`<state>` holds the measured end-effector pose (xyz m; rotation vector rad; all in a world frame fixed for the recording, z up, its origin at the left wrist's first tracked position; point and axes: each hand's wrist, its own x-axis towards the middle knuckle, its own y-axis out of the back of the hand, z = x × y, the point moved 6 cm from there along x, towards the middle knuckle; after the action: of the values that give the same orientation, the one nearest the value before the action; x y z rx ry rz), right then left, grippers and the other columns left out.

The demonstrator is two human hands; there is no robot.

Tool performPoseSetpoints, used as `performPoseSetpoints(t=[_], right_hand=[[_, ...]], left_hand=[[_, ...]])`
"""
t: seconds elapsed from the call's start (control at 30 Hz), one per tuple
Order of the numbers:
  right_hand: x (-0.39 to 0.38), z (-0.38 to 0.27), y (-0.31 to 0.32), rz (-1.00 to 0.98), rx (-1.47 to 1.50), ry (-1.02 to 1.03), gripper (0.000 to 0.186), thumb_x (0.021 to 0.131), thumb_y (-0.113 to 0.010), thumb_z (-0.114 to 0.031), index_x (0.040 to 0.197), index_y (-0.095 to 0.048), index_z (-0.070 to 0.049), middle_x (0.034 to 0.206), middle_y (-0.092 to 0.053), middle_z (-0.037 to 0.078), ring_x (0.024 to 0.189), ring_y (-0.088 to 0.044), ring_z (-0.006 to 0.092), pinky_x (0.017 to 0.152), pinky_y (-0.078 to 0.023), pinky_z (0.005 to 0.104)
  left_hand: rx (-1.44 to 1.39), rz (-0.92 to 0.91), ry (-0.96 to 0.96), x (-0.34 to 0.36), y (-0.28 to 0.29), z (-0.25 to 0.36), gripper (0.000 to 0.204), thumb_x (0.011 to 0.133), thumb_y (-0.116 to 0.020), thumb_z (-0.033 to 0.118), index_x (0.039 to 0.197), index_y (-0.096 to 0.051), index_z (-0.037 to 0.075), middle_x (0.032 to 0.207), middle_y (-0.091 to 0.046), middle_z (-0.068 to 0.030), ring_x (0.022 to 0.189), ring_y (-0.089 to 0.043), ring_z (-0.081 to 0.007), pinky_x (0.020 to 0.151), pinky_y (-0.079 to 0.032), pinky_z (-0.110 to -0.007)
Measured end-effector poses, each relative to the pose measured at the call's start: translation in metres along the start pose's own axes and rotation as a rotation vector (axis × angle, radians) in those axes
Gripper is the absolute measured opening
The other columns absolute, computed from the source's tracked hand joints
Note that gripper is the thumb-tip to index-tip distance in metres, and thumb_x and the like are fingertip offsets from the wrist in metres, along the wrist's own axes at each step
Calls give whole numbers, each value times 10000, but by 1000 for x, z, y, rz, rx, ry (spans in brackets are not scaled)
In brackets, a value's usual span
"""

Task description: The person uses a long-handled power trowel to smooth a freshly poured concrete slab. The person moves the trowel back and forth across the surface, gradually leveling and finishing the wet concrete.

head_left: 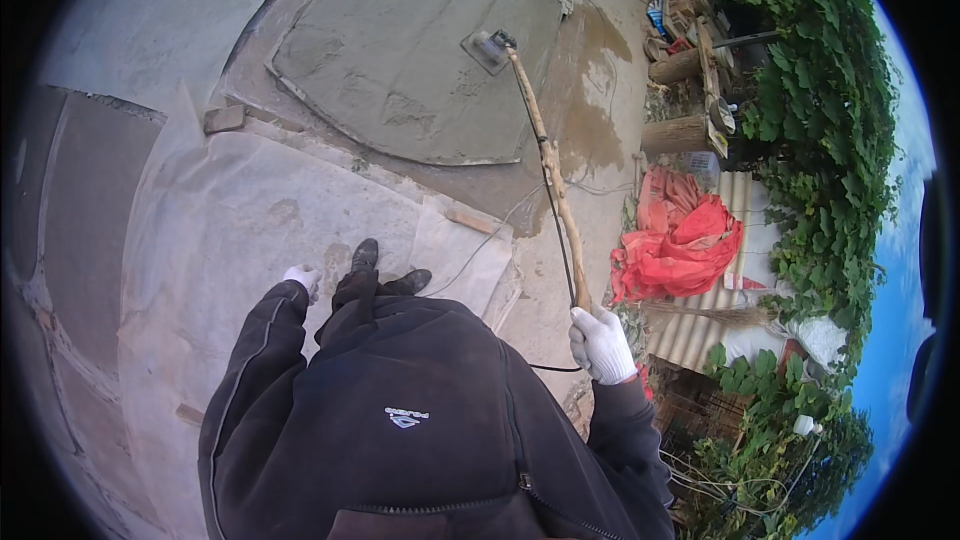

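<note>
White work gloves on both hands, and one was way harder to read than the other. The left hand was down by the legs, small and partly covered by its dark cuff, so I couldn't tell how far its fingers were open or if they had hold of anything. The right hand was clear enough: fingers curled closed around the near end of a crooked wooden pole, with the palm side and the very butt of the pole hidden by the glove. A black cable ran along the pole and partly dropped out of sight behind that hand. At the far end sat a flat plate tool on the wet concrete patch, its dark top too small to make out. Trousers were mostly blocked by the jacket, and the forearms ran down toward the near edge.

Writing-wise, the jacket had a white logo with lettering on its chest. Whatever was printed on the blue packet far right was too tiny.

Plastic sheeting covered the left ground, a brick beside the patch. Off right were a heaped red cloth, logs and leafy vines.
</note>
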<state>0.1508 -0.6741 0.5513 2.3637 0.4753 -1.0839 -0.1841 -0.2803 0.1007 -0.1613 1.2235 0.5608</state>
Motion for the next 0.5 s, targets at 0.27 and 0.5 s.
performPoseSetpoints(t=[0.27, 0.5], right_hand=[[-13, 5, -17, 8, 45, -22, 91, 1047, -555, -147, 1053, -527, -61, 634, -425, -29, 395, -367, 91, 351, -277, 278], [-20, 10, -17, 18, -14, -27, 98, 1071, -551, -179, 1036, -511, -96, 653, -468, -12, 385, -389, 85, 337, -287, 256]], left_hand=[[18, -17, 54, 10, 14, -26, 298, 960, -654, 222, 1183, -688, 27, 750, -658, -86, 552, -670, -227, 477, -545, -392], [19, 16, 49, 13, 24, -25, 319, 958, -648, 224, 1218, -672, 40, 747, -647, -75, 546, -659, -219, 489, -541, -391]])
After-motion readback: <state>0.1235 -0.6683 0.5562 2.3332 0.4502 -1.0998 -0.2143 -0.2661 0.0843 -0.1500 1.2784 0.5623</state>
